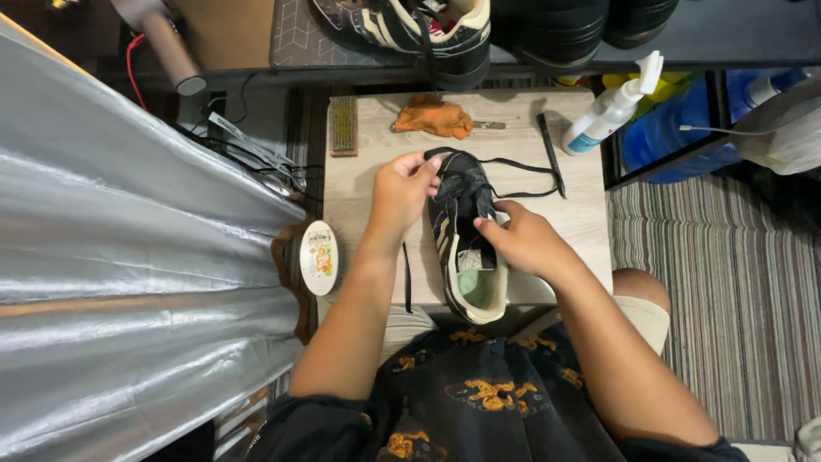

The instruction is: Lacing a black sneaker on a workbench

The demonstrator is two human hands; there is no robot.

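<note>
A black sneaker with cream stripes and a cream heel [463, 248] lies on a small pale wooden table [368, 184], toe pointing away from me. My left hand [400, 192] pinches the black shoelace [513, 164] at the toe end of the shoe. My right hand [520, 238] rests on the shoe's right side, its fingers pinching the lacing area near the tongue. The lace loops out over the table to the right of the shoe.
On the table's far part lie an orange cloth [434, 116], a wooden brush [343, 125] and a thin black tool [550, 152]. A white spray bottle [609, 109] stands at the right corner. A matching sneaker [419, 30] sits on the shelf beyond. Silver sheeting [128, 257] fills the left.
</note>
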